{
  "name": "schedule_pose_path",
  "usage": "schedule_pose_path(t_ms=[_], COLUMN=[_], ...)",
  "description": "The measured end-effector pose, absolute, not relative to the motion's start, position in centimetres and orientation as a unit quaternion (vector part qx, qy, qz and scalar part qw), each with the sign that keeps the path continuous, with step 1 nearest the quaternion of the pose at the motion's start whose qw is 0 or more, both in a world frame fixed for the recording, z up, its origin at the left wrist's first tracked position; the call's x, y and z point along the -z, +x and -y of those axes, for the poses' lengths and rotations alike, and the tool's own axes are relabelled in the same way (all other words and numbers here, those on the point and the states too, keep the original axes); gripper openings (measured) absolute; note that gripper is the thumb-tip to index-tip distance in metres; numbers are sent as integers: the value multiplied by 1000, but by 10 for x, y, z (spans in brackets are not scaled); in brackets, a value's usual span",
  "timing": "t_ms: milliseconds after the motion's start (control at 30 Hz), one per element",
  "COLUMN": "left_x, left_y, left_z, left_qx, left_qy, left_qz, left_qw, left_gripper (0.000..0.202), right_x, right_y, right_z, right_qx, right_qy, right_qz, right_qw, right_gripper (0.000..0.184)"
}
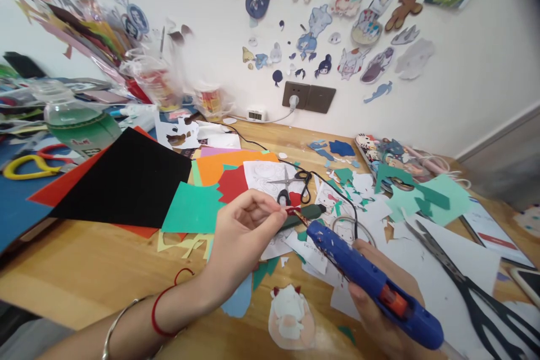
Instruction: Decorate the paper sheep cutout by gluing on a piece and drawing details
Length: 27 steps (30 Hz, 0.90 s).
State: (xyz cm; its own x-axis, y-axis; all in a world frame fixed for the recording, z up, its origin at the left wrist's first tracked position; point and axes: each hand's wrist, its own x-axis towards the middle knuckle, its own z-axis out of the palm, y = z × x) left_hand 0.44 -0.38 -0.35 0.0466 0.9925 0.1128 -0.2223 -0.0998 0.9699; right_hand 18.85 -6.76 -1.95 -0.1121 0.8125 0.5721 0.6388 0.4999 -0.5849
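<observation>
My right hand [379,292] is wrapped round a blue hot glue gun [363,270] with a red switch on its side. The gun's nozzle points up and left, close to the fingertips of my left hand [248,225]. Between those pinched fingertips is a small red paper piece [292,210], right at the nozzle; whether the two touch I cannot tell. Below my hands on the wooden table lies a layered paper cutout [291,318], a white animal figure with red ears on a pale peach backing.
Large black scissors [459,278] lie on white paper at right, beside a tablet [498,233]. Small scissors [291,181] sit among paper scraps in the middle. Black paper [130,180], yellow-handled scissors [31,167] and a green bottle [76,118] are at left. A black cord [337,188] crosses the table.
</observation>
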Motion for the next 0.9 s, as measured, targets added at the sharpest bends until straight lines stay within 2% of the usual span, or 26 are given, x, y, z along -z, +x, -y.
schedule_pose_path(t_ms=[300,900], left_x=[5,4], left_y=[3,4], left_z=[3,5], left_qx=[-577,-572], left_qy=[478,476], left_qz=[-410,-425], left_qw=[520,515], left_gripper=[12,13], right_x=[14,14], right_y=[187,188], right_z=[71,73], right_qx=[-137,-89], right_qy=[-529,-546], right_qz=[711,723], right_qw=[443,414], right_gripper=[38,38])
